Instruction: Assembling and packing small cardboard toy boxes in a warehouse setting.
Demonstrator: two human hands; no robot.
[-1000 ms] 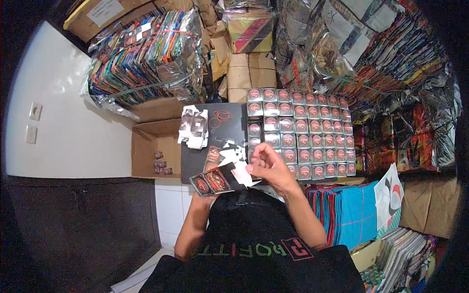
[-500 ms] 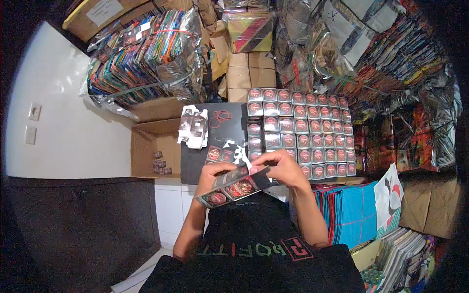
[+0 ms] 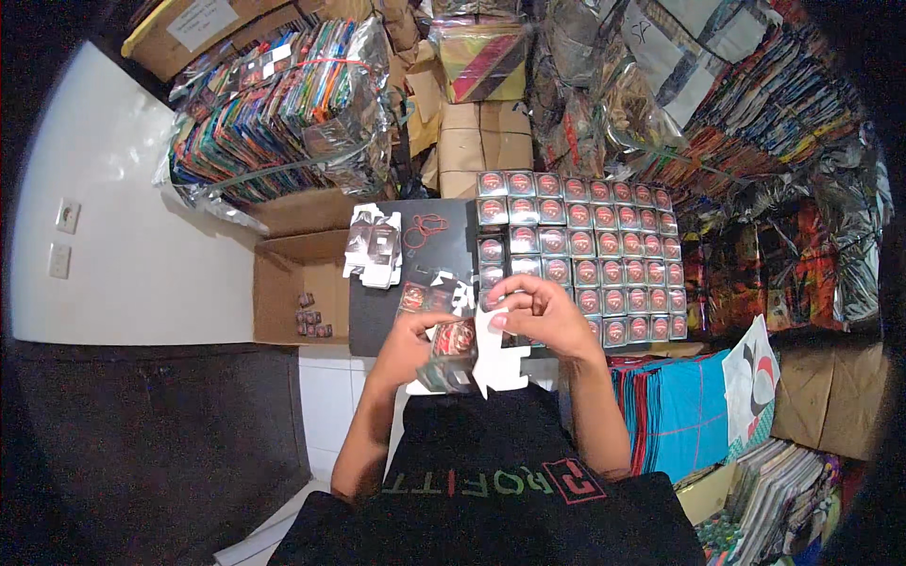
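Above my lap, at the near edge of the dark table (image 3: 453,255), I hold a dark printed cardboard carton (image 3: 455,341) with red emblems. White inner card and flaps spread from its right side. My left hand (image 3: 406,351) is closed round the carton's left side, thumb on top. My right hand (image 3: 545,321) pinches the white card at its upper edge between thumb and fingers. Just beyond my hands, more flat printed cartons (image 3: 415,297) with white flaps lie on the table. Further left lies a stack of flattened cartons (image 3: 379,247).
Rows of small boxes with red round emblems (image 3: 609,245) cover the table's right side. Red rubber bands (image 3: 429,226) lie near its back. An open cardboard box (image 3: 283,283) with several small boxes stands left. Wrapped bundles (image 3: 283,113) and blue folded cloth (image 3: 675,415) surround the table.
The carton has turned in my hands: its long emblem side faced up before, and now white inner card shows at the right. My right hand has shifted its grip onto that card.
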